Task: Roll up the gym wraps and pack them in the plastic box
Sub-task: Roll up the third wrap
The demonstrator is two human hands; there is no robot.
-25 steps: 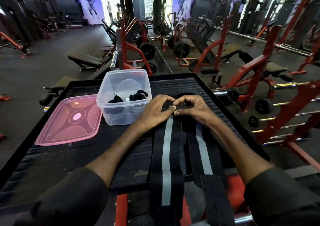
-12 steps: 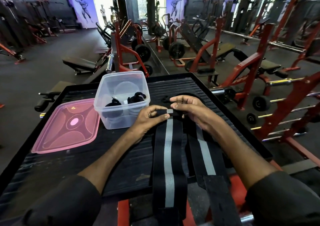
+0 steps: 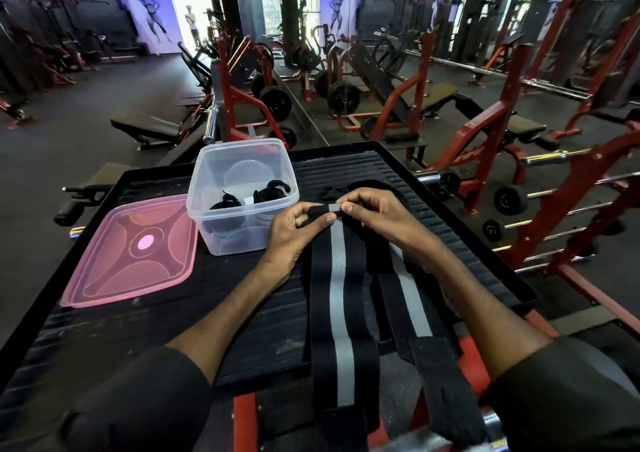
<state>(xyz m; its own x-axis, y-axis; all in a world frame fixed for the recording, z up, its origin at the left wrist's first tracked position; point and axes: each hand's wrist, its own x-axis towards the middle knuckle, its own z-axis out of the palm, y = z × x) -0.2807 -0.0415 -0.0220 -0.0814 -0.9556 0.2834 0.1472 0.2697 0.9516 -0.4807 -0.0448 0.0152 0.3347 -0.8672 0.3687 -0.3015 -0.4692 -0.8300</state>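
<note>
The pink lid (image 3: 131,250) lies flat near the left edge of the black ribbed platform (image 3: 346,167), set off, I judge, so the mouth of the plastic box (image 3: 242,202) is free for packing. The box stands open just beside the lid, toward the far edge, and already holds dark rolled wraps (image 3: 270,192). It is close enough to the hands that a finished roll needs only a short carry. Right of the box, the left hand (image 3: 298,223) has its thumb and curled fingers pinching the left end of a small tight roll (image 3: 323,211). This roll is the start of the striped wrap (image 3: 337,295), whose loose length runs flat along the platform and hangs over the near edge. That straight lie likely keeps the grey stripe aligned as the coil grows. The right hand (image 3: 377,209) pinches the opposite end of the roll, so both edges are held level and the coil should not cone. Farthest right, the second wrap (image 3: 412,299) lies flat beside the first, partly under the right forearm, its end also over the near edge, not yet rolled.
</note>
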